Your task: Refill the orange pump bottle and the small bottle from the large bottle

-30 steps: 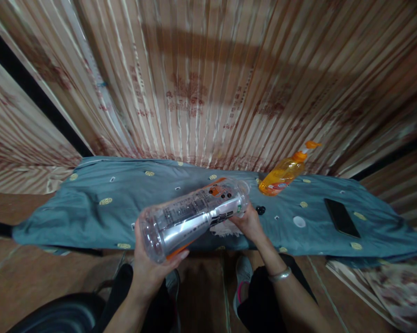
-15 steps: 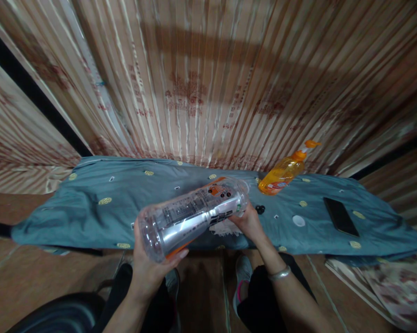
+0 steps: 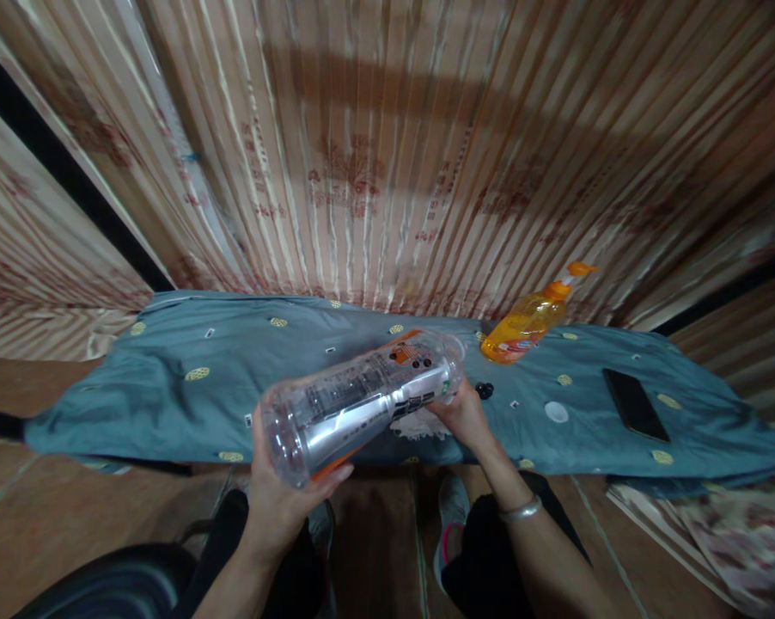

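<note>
A large clear plastic bottle (image 3: 362, 404) with a silver and orange label lies tilted across both my hands, above the front of a cloth-covered table. My left hand (image 3: 284, 499) is closed round its near left end, thumb along the underside. Around the other end, my right hand (image 3: 461, 414) grips from below, with some fingers hidden behind the bottle. Under the bottle, a whitish ragged patch (image 3: 419, 424) shows on the cloth. Just right of my right hand sits a small black object (image 3: 484, 390), whose kind I cannot make out.
An orange pump bottle (image 3: 522, 327) stands at the table's back right. Farther right lie a white round disc (image 3: 556, 412) and a black phone (image 3: 636, 404) on the teal cloth (image 3: 136, 404). A pleated curtain (image 3: 375, 172) hangs behind. A dark round seat (image 3: 117, 585) is at lower left.
</note>
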{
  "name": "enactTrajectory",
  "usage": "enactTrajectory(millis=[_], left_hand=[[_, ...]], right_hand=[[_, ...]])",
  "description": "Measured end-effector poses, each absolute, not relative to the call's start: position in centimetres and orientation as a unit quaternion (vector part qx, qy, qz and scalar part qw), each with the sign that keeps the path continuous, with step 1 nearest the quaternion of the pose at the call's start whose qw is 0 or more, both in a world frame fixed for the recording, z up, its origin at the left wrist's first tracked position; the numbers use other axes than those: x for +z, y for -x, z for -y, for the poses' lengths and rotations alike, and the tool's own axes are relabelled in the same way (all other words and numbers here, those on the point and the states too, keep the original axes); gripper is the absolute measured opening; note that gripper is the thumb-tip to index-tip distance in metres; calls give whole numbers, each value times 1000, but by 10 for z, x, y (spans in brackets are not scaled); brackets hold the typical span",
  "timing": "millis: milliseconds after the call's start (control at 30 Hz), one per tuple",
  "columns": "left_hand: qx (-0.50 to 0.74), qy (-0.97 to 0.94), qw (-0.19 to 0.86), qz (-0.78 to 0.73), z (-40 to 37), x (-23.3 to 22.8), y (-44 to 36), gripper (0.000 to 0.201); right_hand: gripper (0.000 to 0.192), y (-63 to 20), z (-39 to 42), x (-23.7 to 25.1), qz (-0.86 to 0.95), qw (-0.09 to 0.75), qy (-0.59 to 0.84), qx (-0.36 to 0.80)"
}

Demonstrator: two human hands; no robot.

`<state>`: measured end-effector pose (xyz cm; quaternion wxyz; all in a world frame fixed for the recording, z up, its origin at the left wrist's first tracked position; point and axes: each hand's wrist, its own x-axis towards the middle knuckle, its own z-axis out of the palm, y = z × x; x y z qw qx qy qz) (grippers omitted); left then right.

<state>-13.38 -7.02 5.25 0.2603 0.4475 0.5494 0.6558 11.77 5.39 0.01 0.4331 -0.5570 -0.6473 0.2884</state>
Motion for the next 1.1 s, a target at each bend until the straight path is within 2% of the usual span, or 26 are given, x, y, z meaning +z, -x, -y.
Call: enactTrajectory(millis=[400,600,933,1100], left_hand=[[646,-466,238,-556,70,55,134,85],[643,-451,263,-561,71,53,136,89],[658,-447,235,-558,71,61,130,81],[648,-469,227,-555,71,61,129,87]], right_hand=[[69,-119,-54,-1,652,429,558,282],[60,-119,-55,-5,658,434,553,269],[63,-119,-55,-6,652,433,553,285],[60,-119,-55,-4,647,425,562,292]])
